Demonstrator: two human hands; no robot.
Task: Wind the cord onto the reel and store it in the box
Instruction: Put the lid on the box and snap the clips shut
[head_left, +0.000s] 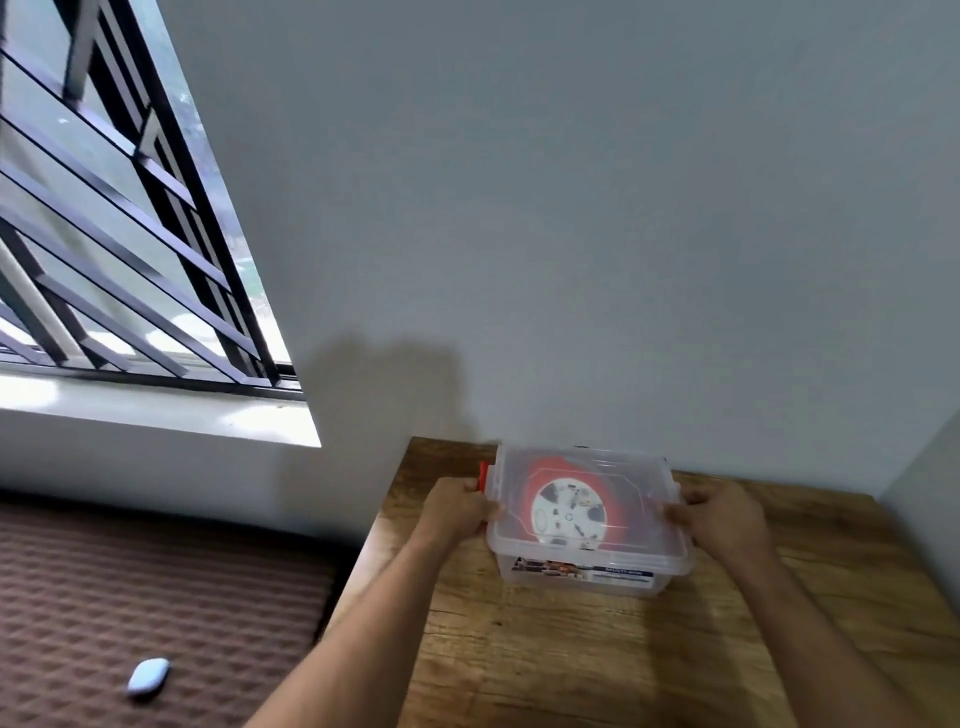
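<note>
The left hand (460, 506) is curled against the left end of the clear rectangular plastic box (587, 564), fingers closed over the red latch (484, 475) there. The right hand (719, 514) is clasped on the box's right end, fingertips hooked at the rim of the translucent lid (644, 525). The lid sits on the box. Through it shows the red-flanged reel with a white round hub (569, 512), lying flat inside; the cord itself cannot be made out. A printed label strip (582, 569) runs along the front wall; its blue part appears to read "MULTI-BOX", the rest being illegible. The box stands on the wooden tabletop (571, 654), near the grey wall (571, 208). To the left lie a brown quilted mat (130, 597) bearing a small pale-blue oval object (149, 676), and a barred window (104, 208).
</note>
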